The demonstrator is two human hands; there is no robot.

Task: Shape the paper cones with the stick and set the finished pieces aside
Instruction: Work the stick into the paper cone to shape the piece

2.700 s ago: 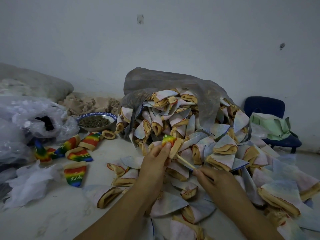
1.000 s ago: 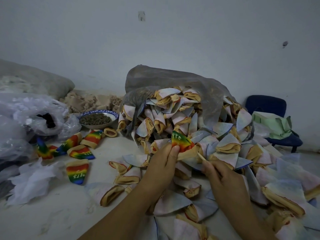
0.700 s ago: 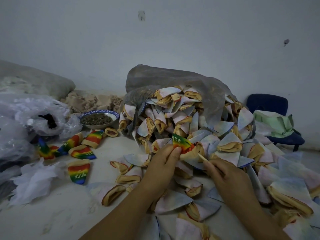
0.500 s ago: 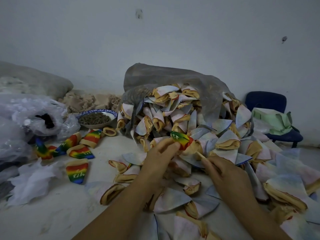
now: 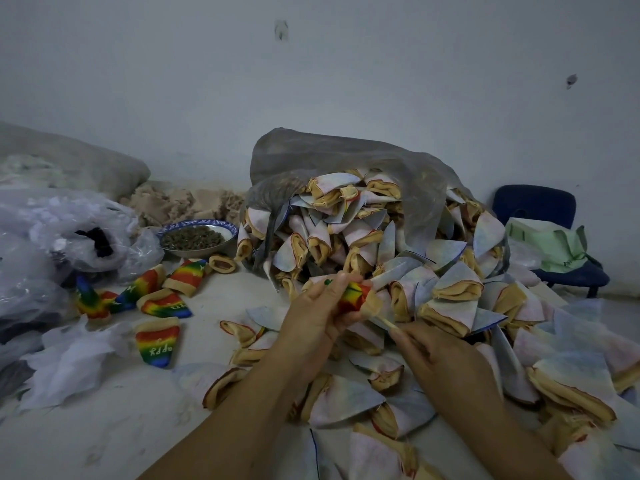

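My left hand (image 5: pixel 317 318) grips a rainbow-coloured cone (image 5: pixel 356 295) in front of the heap, fingers curled round its narrow end. My right hand (image 5: pixel 440 358) pinches a thin wooden stick (image 5: pixel 382 320) whose far end goes into the cone's tan open mouth. Behind and to the right lies a big pile of pale, inside-out cones (image 5: pixel 381 251) spilling out of a grey plastic bag (image 5: pixel 346 157). Several rainbow cones (image 5: pixel 162 303) lie apart on the white surface at the left.
A blue-rimmed bowl (image 5: pixel 199 237) of dark bits stands behind the rainbow cones. Clear plastic bags (image 5: pixel 55 237) and white scraps (image 5: pixel 69 362) crowd the left. A blue chair (image 5: pixel 540 209) with a green bag (image 5: pixel 550 244) stands at the right by the wall.
My left hand has turned the cone and closed further round it, so less rainbow shows. The stick has stayed in the cone's mouth; more of it shows beyond my right fingers than shortly before.
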